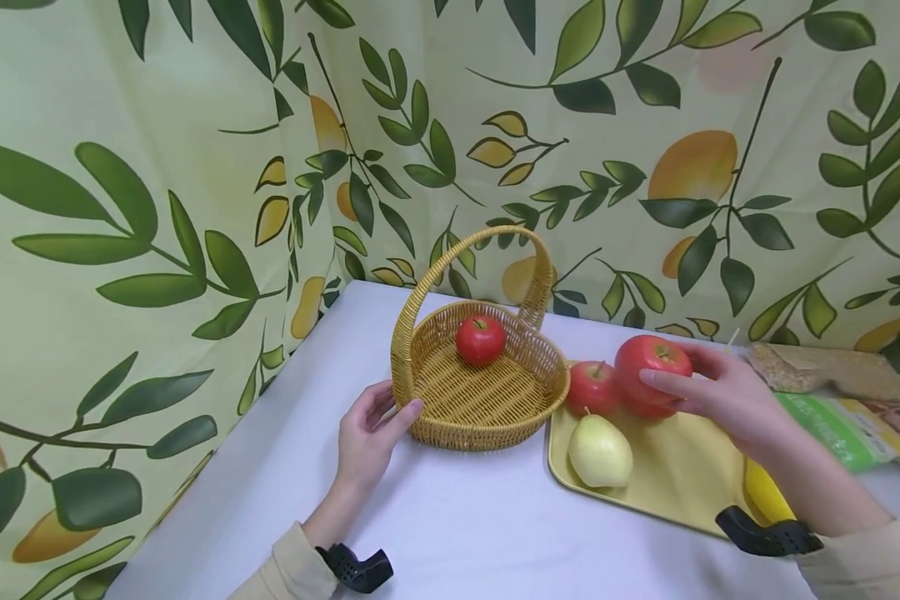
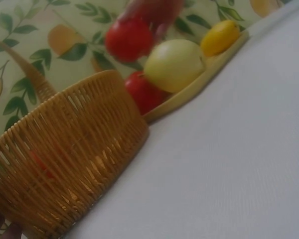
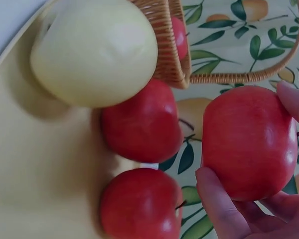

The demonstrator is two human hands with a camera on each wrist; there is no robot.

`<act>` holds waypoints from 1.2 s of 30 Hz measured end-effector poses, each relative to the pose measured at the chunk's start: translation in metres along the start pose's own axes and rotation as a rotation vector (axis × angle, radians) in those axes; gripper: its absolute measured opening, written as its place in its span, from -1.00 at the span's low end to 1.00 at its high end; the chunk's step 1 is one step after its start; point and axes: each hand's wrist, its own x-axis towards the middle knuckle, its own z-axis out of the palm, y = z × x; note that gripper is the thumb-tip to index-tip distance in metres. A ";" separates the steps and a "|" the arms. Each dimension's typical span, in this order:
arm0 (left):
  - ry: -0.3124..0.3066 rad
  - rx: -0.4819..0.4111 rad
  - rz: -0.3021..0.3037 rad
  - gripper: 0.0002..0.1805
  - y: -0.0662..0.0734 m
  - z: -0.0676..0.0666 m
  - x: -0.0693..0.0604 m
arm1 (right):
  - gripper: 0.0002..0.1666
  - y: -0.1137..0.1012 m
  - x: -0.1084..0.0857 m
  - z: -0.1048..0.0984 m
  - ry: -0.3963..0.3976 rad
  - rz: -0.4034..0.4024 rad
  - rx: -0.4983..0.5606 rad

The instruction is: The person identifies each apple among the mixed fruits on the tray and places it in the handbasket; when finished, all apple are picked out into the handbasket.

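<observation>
My right hand (image 1: 742, 404) holds a red apple (image 1: 651, 363) just above the tray, thumb and fingers around its sides. In the right wrist view, the same apple (image 3: 249, 144) is raised off the tray. My left hand (image 1: 367, 442) grips the left side of a wicker basket (image 1: 461, 435) with a tall arched handle, its thumb at the wall. One red apple (image 1: 481, 340) lies inside the basket. On the yellow tray (image 1: 690, 471) sit a pale pear (image 1: 600, 452), a red apple (image 3: 142, 122) and another red apple (image 3: 139, 206).
A yellow fruit (image 1: 767, 492) lies at the tray's right end, partly hidden by my right arm. Behind it are a green package (image 1: 832, 429) and a brown packet (image 1: 825, 371). A leaf-patterned curtain (image 1: 435, 125) borders the white table (image 1: 450, 517).
</observation>
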 end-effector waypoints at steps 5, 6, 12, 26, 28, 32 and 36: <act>0.009 0.003 -0.005 -0.58 0.000 -0.001 -0.001 | 0.00 -0.012 0.004 0.006 -0.002 -0.028 0.001; 0.011 0.004 -0.006 -0.59 0.000 -0.001 -0.002 | 0.01 -0.015 0.005 0.007 0.000 -0.029 -0.005; 0.010 0.014 -0.003 -0.58 0.000 -0.002 -0.001 | 0.03 -0.025 0.009 0.014 0.002 -0.028 -0.050; -0.001 0.018 0.001 -0.59 -0.001 -0.002 0.001 | 0.16 -0.043 0.016 0.027 -0.032 -0.017 -0.047; -0.004 0.026 0.003 -0.58 -0.001 -0.001 0.001 | 0.16 -0.044 0.017 0.028 -0.040 -0.013 -0.050; -0.002 0.027 0.001 -0.59 -0.002 -0.001 0.000 | 0.21 -0.047 0.019 0.029 -0.051 0.001 -0.072; -0.003 0.015 0.006 -0.59 -0.002 -0.001 0.000 | 0.22 -0.050 0.021 0.031 -0.061 0.025 -0.085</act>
